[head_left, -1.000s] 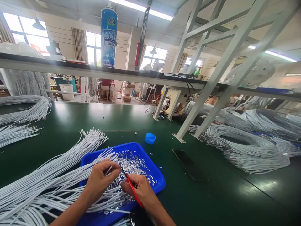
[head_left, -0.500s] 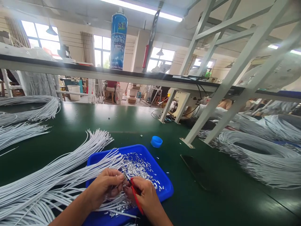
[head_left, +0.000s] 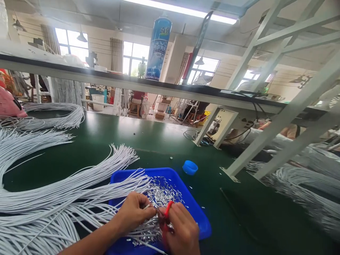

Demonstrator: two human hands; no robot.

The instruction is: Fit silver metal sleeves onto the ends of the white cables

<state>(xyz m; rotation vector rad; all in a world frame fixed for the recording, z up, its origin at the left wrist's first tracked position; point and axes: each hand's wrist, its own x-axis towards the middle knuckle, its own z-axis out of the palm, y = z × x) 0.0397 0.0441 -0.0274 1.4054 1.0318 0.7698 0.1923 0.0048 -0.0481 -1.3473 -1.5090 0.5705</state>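
A blue tray (head_left: pixel 198 215) on the green table holds a heap of small silver metal pieces (head_left: pixel 162 191). White cords (head_left: pixel 79 187) fan across the table from the left and their ends lie over the tray. My left hand (head_left: pixel 134 213) pinches the end of one white cord above the tray. My right hand (head_left: pixel 180 230) is closed round a red-handled tool (head_left: pixel 168 209), its tip meeting the left hand's fingertips.
A blue cap (head_left: pixel 190 167) lies beyond the tray. A dark flat object (head_left: pixel 239 212) lies on the table (head_left: pixel 148 141) at right. White frame legs (head_left: pixel 255 156) stand at right beside coiled white cords (head_left: pixel 305 187). A spray can (head_left: pixel 158 49) stands on the shelf above.
The view has swung left, so everything sits further right in frame. My hands have drawn closer together over the tray, and the red tool now stands more upright.
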